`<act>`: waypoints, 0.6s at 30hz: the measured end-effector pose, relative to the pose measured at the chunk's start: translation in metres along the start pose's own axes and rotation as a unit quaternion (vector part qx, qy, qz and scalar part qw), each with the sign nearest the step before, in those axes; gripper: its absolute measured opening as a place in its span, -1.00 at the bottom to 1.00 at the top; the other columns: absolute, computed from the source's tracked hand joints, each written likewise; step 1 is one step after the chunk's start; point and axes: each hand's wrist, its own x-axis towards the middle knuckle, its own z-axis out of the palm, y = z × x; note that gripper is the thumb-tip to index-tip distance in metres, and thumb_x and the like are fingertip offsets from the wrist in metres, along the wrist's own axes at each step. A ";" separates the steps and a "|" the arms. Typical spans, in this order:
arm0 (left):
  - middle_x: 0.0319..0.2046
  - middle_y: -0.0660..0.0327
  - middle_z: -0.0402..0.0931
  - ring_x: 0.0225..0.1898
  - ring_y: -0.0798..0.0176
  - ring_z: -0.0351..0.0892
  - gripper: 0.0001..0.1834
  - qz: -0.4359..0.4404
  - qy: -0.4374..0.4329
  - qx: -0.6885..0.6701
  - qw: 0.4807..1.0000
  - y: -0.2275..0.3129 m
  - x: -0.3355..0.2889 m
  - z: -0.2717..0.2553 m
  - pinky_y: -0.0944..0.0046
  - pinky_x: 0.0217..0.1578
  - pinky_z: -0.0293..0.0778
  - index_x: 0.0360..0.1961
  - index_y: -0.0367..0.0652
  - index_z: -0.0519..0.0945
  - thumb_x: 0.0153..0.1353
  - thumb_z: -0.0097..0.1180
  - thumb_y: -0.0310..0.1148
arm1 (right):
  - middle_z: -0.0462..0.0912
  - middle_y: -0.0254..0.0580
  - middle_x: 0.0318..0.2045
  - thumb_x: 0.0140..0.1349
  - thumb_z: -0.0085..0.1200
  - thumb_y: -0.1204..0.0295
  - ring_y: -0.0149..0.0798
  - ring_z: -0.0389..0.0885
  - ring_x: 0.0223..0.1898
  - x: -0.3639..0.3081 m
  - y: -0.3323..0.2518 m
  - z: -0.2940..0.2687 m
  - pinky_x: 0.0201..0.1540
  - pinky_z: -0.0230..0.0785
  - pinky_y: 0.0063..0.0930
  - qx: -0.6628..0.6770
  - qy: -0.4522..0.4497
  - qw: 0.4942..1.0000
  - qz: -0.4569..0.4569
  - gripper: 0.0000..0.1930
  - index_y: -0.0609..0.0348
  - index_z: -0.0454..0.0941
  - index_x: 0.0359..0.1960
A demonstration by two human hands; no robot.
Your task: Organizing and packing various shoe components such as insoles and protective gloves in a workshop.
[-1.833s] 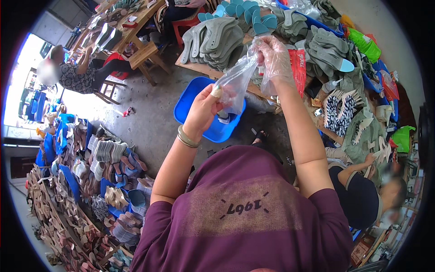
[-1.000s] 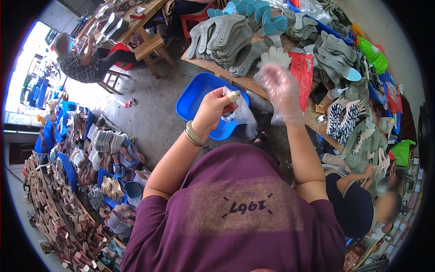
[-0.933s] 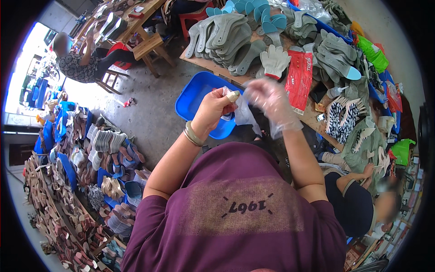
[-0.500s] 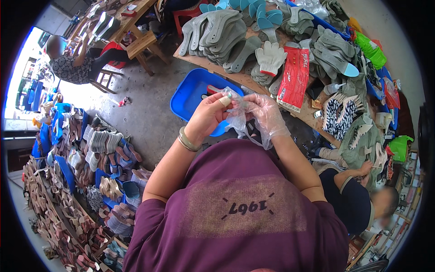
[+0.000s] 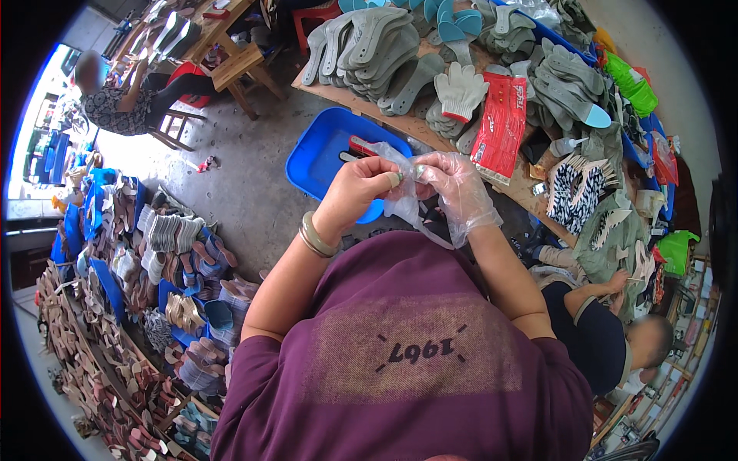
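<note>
My left hand (image 5: 360, 188), bare with a pale bangle at the wrist, pinches the edge of a clear thin plastic glove (image 5: 403, 206) between thumb and fingers. My right hand (image 5: 455, 189) wears a similar clear plastic glove, loose and wrinkled round the wrist. Its thumb and fingers are closed on the same loose plastic, close to my left fingertips. The loose glove hangs crumpled between both hands, in front of my chest. Below and beyond it, a blue basin (image 5: 307, 157) stands on the floor with a red-and-dark item inside.
A workbench holds stacked grey insoles (image 5: 369, 50), a white knit glove (image 5: 461, 91), a red packet (image 5: 501, 127) and a striped bundle (image 5: 575, 196). One person (image 5: 584, 330) sits close at right; another (image 5: 119, 107) sits far left. Shoe parts (image 5: 100, 361) crowd the left side.
My fingertips have drawn together along the plastic, and the left thumb now presses against the fingers. The loose glove has shifted slightly. The view has tilted a little.
</note>
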 end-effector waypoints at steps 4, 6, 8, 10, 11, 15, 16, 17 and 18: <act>-0.36 0.24 0.60 -0.36 0.37 0.61 -0.89 -0.015 0.010 -0.048 0.999 0.001 -0.005 -0.003 0.36 -0.24 0.56 -0.27 -0.26 0.58 0.21 0.17 -0.45 | 0.63 -0.28 -0.40 0.24 0.04 0.47 -0.48 0.58 -0.41 -0.003 -0.002 -0.001 -0.29 0.48 -0.57 0.004 0.019 1.000 0.021 -0.82 0.28 0.58 -0.20; -0.36 0.24 0.60 -0.36 0.35 0.62 -0.90 -0.020 0.016 -0.051 0.998 0.000 -0.007 -0.003 0.36 -0.25 0.56 -0.28 -0.26 0.58 0.21 0.17 -0.45 | 0.63 -0.29 -0.43 0.22 0.12 0.41 -0.47 0.58 -0.42 -0.007 0.001 0.000 -0.29 0.47 -0.56 -0.005 0.041 0.999 -0.018 -0.81 0.28 0.59 -0.23; -0.37 0.24 0.59 -0.36 0.37 0.61 -0.88 -0.013 0.009 -0.039 0.999 -0.001 -0.010 -0.001 0.37 -0.24 0.56 -0.28 -0.26 0.57 0.20 0.19 -0.45 | 0.62 -0.28 -0.43 0.21 0.12 0.45 -0.45 0.58 -0.41 -0.016 -0.007 0.007 -0.28 0.47 -0.54 -0.049 0.032 0.997 -0.044 -0.83 0.30 0.59 -0.25; -0.37 0.24 0.59 -0.35 0.37 0.61 -0.89 -0.013 0.003 -0.021 1.000 -0.001 -0.012 0.002 0.37 -0.24 0.55 -0.29 -0.27 0.57 0.20 0.18 -0.45 | 0.62 -0.27 -0.43 0.20 0.11 0.48 -0.44 0.58 -0.41 -0.020 -0.007 0.011 -0.27 0.47 -0.51 -0.093 0.025 0.993 -0.069 -0.85 0.33 0.58 -0.26; -0.37 0.25 0.59 -0.35 0.37 0.61 -0.89 -0.012 -0.002 -0.004 1.000 -0.002 -0.013 0.004 0.38 -0.24 0.55 -0.29 -0.28 0.56 0.19 0.18 -0.46 | 0.63 -0.24 -0.42 0.18 0.10 0.52 -0.42 0.58 -0.40 -0.019 -0.003 0.010 -0.27 0.46 -0.50 -0.182 0.013 0.976 -0.118 -0.86 0.34 0.58 -0.27; -0.36 0.25 0.58 -0.35 0.38 0.60 -0.90 0.018 -0.012 0.048 0.999 -0.006 -0.017 0.008 0.39 -0.25 0.54 -0.30 -0.29 0.56 0.20 0.16 -0.47 | 0.65 -0.15 -0.40 0.16 0.06 0.55 -0.37 0.59 -0.40 -0.025 -0.006 0.015 -0.28 0.43 -0.47 -0.296 0.013 0.940 -0.170 -0.86 0.35 0.59 -0.29; -0.40 0.25 0.57 -0.38 0.40 0.57 -0.91 0.022 -0.002 0.052 0.998 -0.004 -0.019 0.011 0.41 -0.31 0.50 -0.32 -0.32 0.55 0.19 0.13 -0.50 | 0.65 -0.14 -0.39 0.16 0.05 0.54 -0.37 0.59 -0.40 -0.027 -0.006 0.015 -0.29 0.43 -0.47 -0.310 0.009 0.936 -0.165 -0.87 0.34 0.60 -0.31; -0.43 0.25 0.56 -0.41 0.42 0.54 -0.92 0.025 0.008 0.056 0.998 -0.002 -0.020 0.013 0.44 -0.36 0.47 -0.33 -0.34 0.55 0.19 0.10 -0.52 | 0.65 -0.14 -0.39 0.16 0.05 0.54 -0.37 0.59 -0.40 -0.028 -0.004 0.015 -0.29 0.43 -0.47 -0.310 0.011 0.936 -0.164 -0.87 0.34 0.60 -0.31; -0.43 0.25 0.56 -0.41 0.42 0.54 -0.92 0.023 0.006 0.056 0.998 -0.003 -0.021 0.014 0.44 -0.36 0.47 -0.33 -0.34 0.55 0.19 0.10 -0.52 | 0.65 -0.15 -0.40 0.16 0.05 0.54 -0.38 0.59 -0.40 -0.028 -0.002 0.015 -0.30 0.43 -0.47 -0.301 0.021 0.936 -0.180 -0.87 0.34 0.60 -0.32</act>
